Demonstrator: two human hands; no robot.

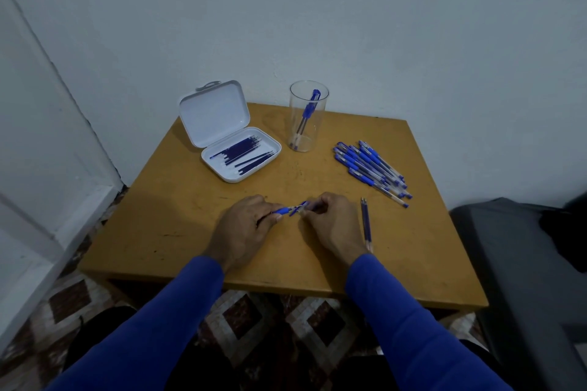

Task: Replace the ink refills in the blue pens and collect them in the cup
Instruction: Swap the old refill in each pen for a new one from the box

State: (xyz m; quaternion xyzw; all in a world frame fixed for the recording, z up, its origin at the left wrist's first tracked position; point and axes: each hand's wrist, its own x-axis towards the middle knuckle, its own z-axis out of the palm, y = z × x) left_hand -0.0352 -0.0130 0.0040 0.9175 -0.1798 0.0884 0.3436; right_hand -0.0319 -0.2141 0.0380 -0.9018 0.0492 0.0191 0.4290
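Pale walls back a small wooden table (178, 216). Over its near middle the left hand (243, 228) and right hand (332, 225) each pinch one end of a blue pen (290, 209) held between them. Two refills (366, 223) lie just right of the right hand. Beyond the hands stands a clear cup (307, 117) with one pen inside, an open white case (232, 140) of refills to the far left, and a pile of pens (371, 168) to the far right.
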